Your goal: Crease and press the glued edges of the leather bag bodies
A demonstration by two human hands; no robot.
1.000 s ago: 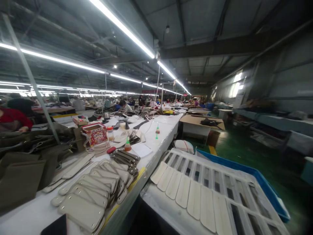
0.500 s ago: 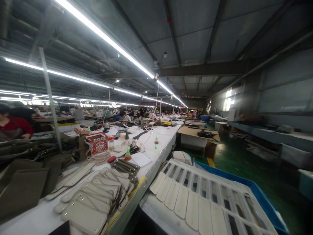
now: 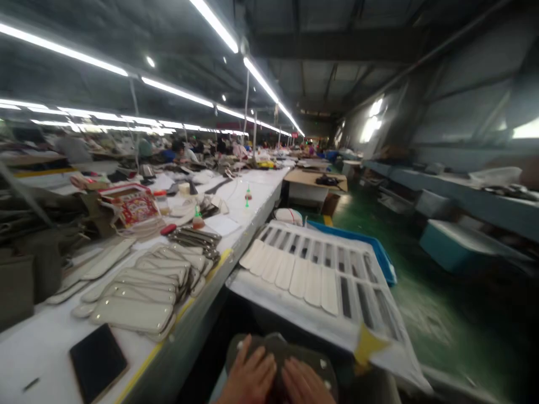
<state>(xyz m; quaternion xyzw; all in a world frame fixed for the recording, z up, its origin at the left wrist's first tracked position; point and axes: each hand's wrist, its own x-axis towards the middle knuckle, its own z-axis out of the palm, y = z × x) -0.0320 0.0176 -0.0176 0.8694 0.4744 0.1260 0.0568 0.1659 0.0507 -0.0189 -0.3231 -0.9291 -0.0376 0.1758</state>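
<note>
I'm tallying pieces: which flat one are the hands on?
The dark flat piece at bottom centre: the left hand and right hand lie on it, while other flat pieces rest on the white table or rack.

- No text, number or brand is legible.
- Open-topped, red-and-white patterned box on the long white table, well in from its yellow-striped edge: print too blurred.
- Small red hanging sign, far off: too small.

Panels are piled on the table at lower left. At bottom centre, before a rack, a piece is overlaid by left hand and right hand.
</note>
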